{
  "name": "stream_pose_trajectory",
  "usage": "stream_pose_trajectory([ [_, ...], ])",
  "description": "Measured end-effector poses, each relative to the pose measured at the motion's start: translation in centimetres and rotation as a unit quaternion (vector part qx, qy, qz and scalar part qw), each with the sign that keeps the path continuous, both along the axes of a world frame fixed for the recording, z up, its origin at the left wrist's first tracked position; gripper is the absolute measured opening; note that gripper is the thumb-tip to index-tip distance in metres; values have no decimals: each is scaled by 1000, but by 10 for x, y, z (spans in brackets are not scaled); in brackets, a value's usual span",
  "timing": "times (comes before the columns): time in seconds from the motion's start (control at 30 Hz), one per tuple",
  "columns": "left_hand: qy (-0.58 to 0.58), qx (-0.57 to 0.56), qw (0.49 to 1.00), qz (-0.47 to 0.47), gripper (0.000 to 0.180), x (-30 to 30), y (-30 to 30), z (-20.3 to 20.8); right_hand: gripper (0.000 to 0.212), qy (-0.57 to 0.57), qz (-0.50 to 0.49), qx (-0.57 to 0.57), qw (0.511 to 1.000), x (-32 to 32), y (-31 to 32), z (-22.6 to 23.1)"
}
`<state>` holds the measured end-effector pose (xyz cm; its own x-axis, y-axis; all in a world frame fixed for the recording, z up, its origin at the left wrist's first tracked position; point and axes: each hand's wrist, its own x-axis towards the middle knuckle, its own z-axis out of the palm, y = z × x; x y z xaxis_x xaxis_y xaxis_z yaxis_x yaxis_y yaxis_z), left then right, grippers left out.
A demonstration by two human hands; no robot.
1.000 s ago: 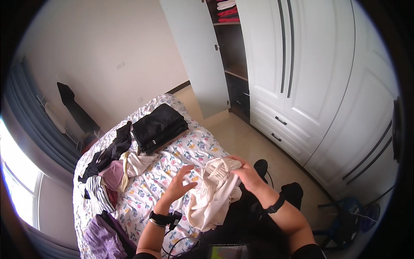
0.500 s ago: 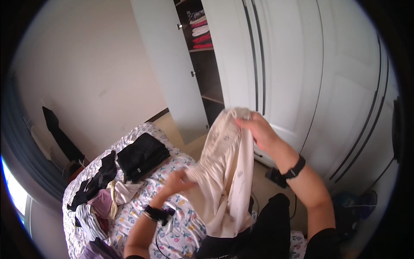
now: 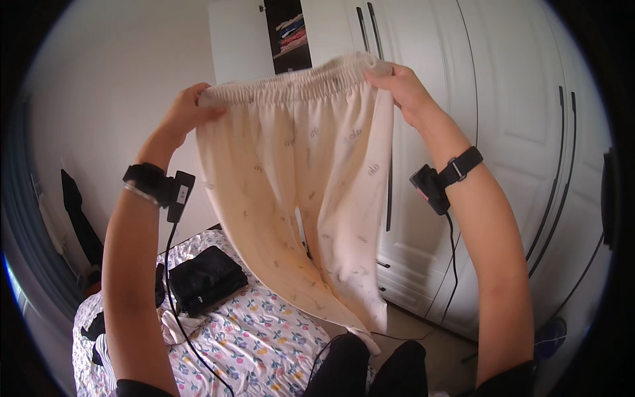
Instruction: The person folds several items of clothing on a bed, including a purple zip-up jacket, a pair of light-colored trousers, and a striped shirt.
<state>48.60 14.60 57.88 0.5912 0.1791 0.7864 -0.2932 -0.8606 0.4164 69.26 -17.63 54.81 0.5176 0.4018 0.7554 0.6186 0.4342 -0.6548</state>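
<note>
Cream trousers (image 3: 278, 172) with an elastic waistband and small grey lettering hang spread out in the air in front of me. My left hand (image 3: 192, 112) is closed on the left end of the waistband. At the other end of the waistband, my right hand (image 3: 400, 86) grips the cloth. Both legs hang down, their hems near my knees. On each wrist sits a black strap with a small boxy device and a cable.
Folded black clothing (image 3: 206, 278) lies on the flowered bedspread (image 3: 264, 331), with a loose pile of clothes beside it, partly behind my left arm. White wardrobe doors (image 3: 423, 198) stand on the right. One open section shows folded clothes (image 3: 291, 33) on a shelf.
The trousers have gone from bunched and low to raised and stretched out wide. My left hand has come up from beside the cloth and taken the waistband; my right hand has risen.
</note>
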Motion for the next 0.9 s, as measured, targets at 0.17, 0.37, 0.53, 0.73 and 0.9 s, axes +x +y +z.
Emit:
stream_pose_trajectory([
  [0.17, 42, 11, 999, -14, 19, 6, -7, -2, 25, -46, -47, -91, 994, 6, -9, -10],
  [0.37, -4, -17, 1000, 14, 18, 20, -20, -9, 27, -97, -82, -143, 982, 1, -27, -9],
  [0.53, -5, -14, 1000, 22, 19, 31, -22, -11, 35, -192, -101, -225, 950, -12, -48, -4],
  [0.73, 3, 3, 999, 54, 22, 44, -31, -12, 37, -256, -143, -334, 896, -19, -69, 1],
  [0.9, -19, 19, 997, 73, 22, 56, -35, -17, 31, -217, -171, -373, 886, -23, -75, -3],
])
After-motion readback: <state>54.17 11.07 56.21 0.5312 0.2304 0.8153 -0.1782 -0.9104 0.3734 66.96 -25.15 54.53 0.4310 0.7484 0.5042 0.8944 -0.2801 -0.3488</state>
